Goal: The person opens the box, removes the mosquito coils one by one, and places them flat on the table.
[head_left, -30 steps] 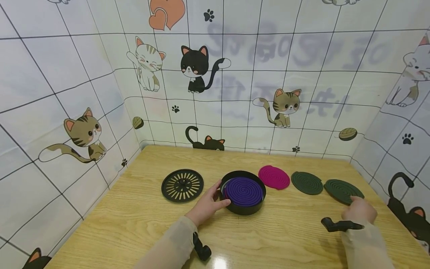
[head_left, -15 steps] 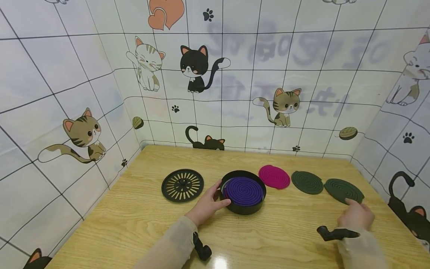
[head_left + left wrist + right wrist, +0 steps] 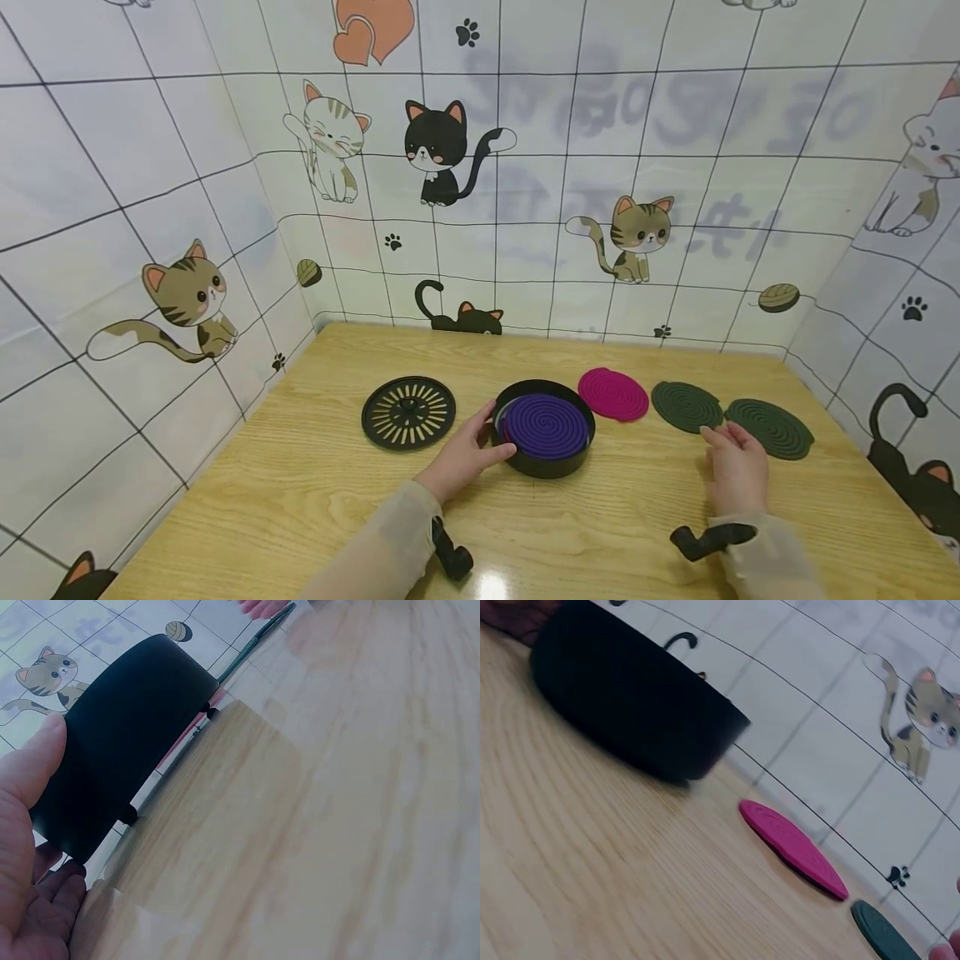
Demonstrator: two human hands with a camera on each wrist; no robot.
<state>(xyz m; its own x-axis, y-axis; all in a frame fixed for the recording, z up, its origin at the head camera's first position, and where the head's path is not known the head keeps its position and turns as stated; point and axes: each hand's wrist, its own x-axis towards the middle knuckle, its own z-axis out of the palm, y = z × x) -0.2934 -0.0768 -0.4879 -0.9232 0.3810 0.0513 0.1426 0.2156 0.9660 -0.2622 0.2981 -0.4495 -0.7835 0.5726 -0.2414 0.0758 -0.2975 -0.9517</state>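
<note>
A round black mosquito coil box (image 3: 545,467) stands on the table with a purple mosquito coil (image 3: 546,425) on top inside it; a bit of another colour shows at its left edge. My left hand (image 3: 465,454) holds the box's left wall, thumb at the near side and fingers round the far side, as the left wrist view also shows at the black wall (image 3: 124,742). My right hand (image 3: 738,471) is over the table with bent, loose fingers, fingertips near the adjoining edges of two dark green coils, the left one (image 3: 686,407) and the right one (image 3: 772,429). It holds nothing.
A slotted black lid (image 3: 408,412) with a centre knob lies left of the box. Right of the box lies a pink mosquito coil (image 3: 613,394), in a row with the green ones. A cat-print wall covering (image 3: 525,250) rises behind the wooden table (image 3: 300,500).
My right hand has drawn back from the rightmost green coil and moved left toward the other green one. My left hand and the box have stayed in place.
</note>
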